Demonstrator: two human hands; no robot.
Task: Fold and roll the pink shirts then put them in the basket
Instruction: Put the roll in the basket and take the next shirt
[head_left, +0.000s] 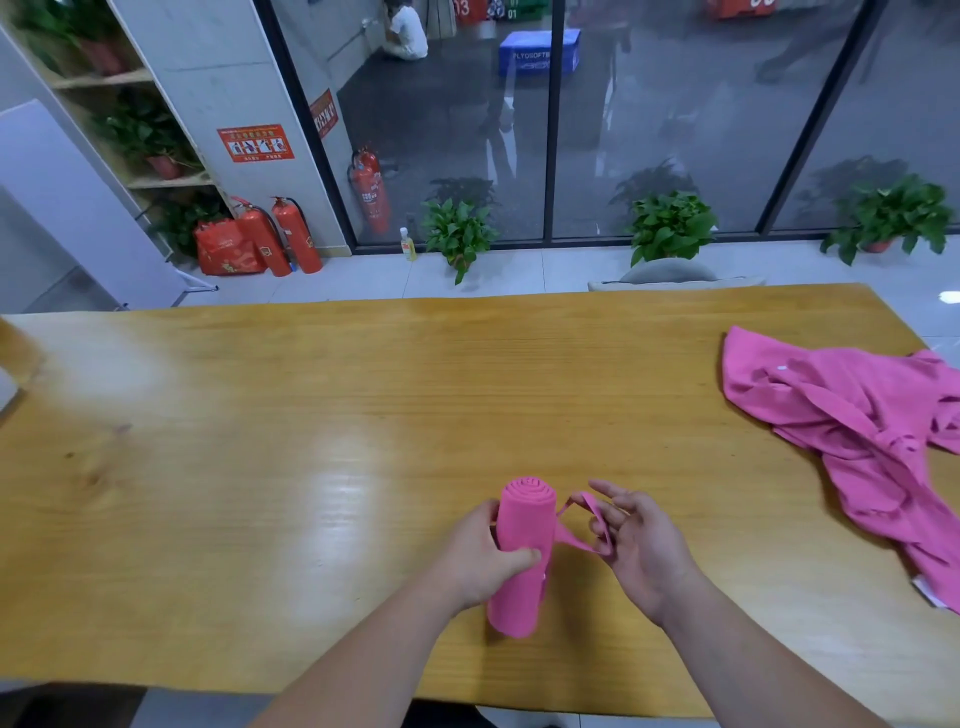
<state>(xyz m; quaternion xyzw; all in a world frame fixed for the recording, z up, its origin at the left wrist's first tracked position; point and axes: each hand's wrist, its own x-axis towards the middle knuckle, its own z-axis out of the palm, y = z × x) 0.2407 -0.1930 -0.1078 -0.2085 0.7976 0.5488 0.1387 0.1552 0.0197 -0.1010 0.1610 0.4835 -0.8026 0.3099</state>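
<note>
A tightly rolled pink shirt (521, 556) stands tilted above the wooden table (311, 441), its spiral end facing up. My left hand (480, 558) grips the roll around its middle, thumb across the front. A thin pink band (582, 525) stretches from the roll's right side. My right hand (631, 538) has its fingers hooked through that band, pulling it away from the roll. A second pink shirt (852, 436) lies crumpled and unfolded at the table's right edge. No basket is in view.
A grey chair back (670, 273) stands behind the table's far edge. Potted plants (670, 226) line a glass wall beyond, with red fire extinguishers (291, 236) at the left. A pale wooden object (15, 348) pokes in at the table's left edge.
</note>
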